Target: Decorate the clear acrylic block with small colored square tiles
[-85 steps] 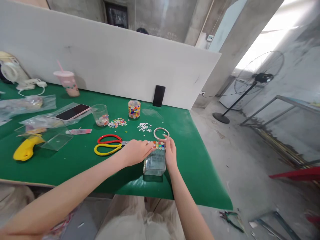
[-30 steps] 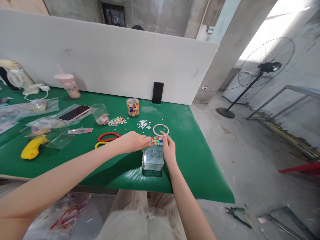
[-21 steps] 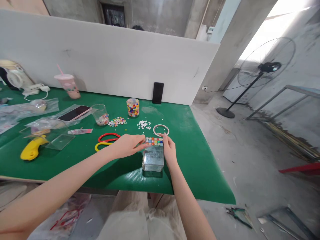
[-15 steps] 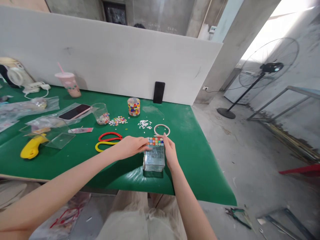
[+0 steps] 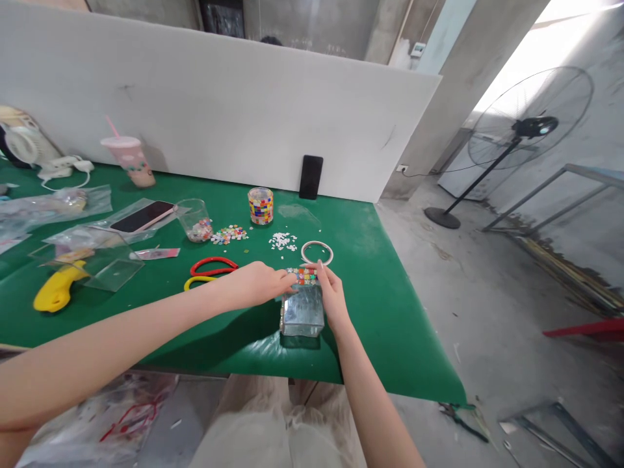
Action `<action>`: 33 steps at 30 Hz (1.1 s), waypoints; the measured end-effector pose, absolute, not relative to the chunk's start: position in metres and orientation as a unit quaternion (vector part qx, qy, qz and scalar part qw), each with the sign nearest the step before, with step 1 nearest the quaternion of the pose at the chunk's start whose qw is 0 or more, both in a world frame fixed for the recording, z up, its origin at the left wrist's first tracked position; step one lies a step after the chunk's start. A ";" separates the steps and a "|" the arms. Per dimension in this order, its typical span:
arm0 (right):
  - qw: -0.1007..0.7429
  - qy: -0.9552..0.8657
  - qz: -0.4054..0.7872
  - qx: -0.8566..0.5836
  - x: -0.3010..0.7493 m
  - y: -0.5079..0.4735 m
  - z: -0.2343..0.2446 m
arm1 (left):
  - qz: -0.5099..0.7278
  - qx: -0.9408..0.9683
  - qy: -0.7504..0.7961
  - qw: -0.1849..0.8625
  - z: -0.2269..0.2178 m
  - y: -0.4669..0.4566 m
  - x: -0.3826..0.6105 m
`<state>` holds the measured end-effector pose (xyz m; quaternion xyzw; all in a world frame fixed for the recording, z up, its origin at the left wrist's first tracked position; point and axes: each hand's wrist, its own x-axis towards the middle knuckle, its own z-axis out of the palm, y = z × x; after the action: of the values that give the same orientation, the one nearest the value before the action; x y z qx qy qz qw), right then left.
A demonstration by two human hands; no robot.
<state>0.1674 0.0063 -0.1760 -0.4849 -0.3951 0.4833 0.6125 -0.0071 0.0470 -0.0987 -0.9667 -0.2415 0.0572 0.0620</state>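
Note:
A clear square-sided box [image 5: 303, 311] stands over the green tabletop near its front edge. Rows of small colourful mosaic tiles [image 5: 307, 277] cover a band along its far part. My right hand [image 5: 334, 296] grips the box from the right, thumb at the tiled band. From the left, my left hand [image 5: 260, 283] reaches over with its fingers pressed together against the tiles; anything small between the fingertips is hidden. Just beyond the box lies a white ring [image 5: 316, 252]. Red-and-yellow-handled scissors [image 5: 207, 266] lie beside my left hand, partly covered by it.
White tile bits [image 5: 283, 241] and a coloured pile [image 5: 230, 234] lie beyond my hands, near a tipped clear cup [image 5: 194, 221] and a tiled round jar [image 5: 261, 207]. A black phone [image 5: 311, 177] leans on the white partition [image 5: 219, 104]. Leftward are a yellow tool [image 5: 58, 289] and a drink cup [image 5: 129, 161].
My left fingers have shifted slightly right along the tiled band. The right hand keeps its grip on the box. The whole view has moved slightly.

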 end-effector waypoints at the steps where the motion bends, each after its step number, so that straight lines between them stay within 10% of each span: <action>1: 0.612 -0.397 0.485 -0.483 0.167 0.006 -0.176 | 0.059 -0.968 -0.239 0.057 -0.098 0.047 -0.007; 11: 0.612 -0.415 0.470 -0.482 0.167 0.009 -0.179 | -0.008 -0.963 -0.250 -0.099 -0.095 0.056 -0.015; 22: 0.657 -0.445 0.364 -0.488 0.166 -0.006 -0.167 | -0.344 -0.707 -0.499 -0.364 -0.144 0.008 -0.019; 33: 0.667 -0.486 0.340 -0.450 0.167 -0.014 -0.168 | -0.403 -0.510 -0.379 -0.659 -0.147 -0.021 0.009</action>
<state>0.1666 -0.0143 -0.1677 -0.4499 -0.4864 0.3402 0.6673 0.0094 -0.0214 -0.1469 -0.5096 -0.3789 -0.4030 -0.6590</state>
